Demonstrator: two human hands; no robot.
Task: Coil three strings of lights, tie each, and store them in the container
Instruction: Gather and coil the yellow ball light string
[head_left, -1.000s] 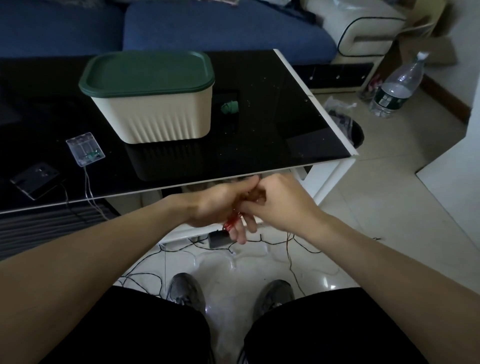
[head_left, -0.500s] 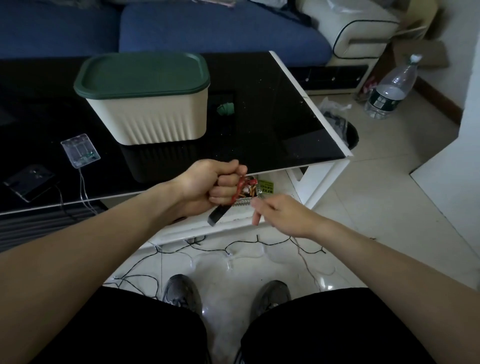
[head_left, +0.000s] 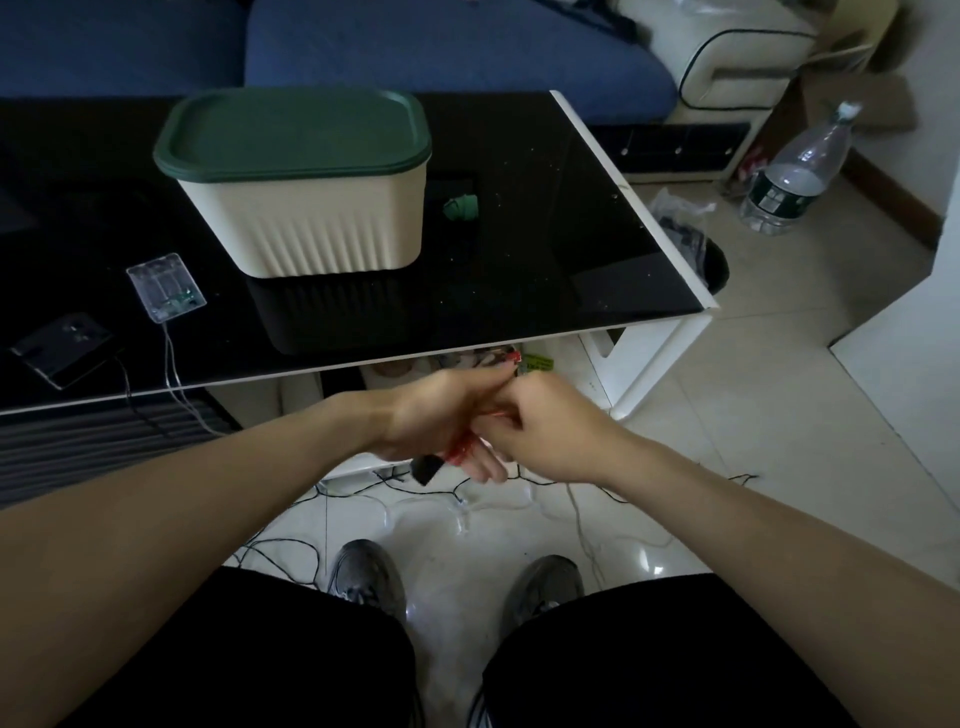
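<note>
Below the near edge of the tabletop (head_left: 519, 260), over the knees, the left hand (head_left: 436, 415) grips a small bundle of red wire (head_left: 460, 452) with a black battery box (head_left: 427, 469) hanging under the palm, fingers curled round it. The right hand (head_left: 550, 426) sits close against it, fingers bent in on the wire; what they pinch is hidden.

This looks like the winding of a first string. It should go best with the left hand as a steady former, each turn laid beside the last at even tension, so the thin wire does not kink or snag its bulbs.

Black cord (head_left: 363, 493), thin and springy, trails in loose loops across the glossy floor tiles near the shoes (head_left: 363, 577), so plenty remains to be drawn in.

On the glassy black tabletop stands the container (head_left: 322, 228), cream ribbed plastic with its dark green lid (head_left: 291, 132) on. Beside it lies a clear battery holder (head_left: 165, 286) with fine pale leads.
</note>
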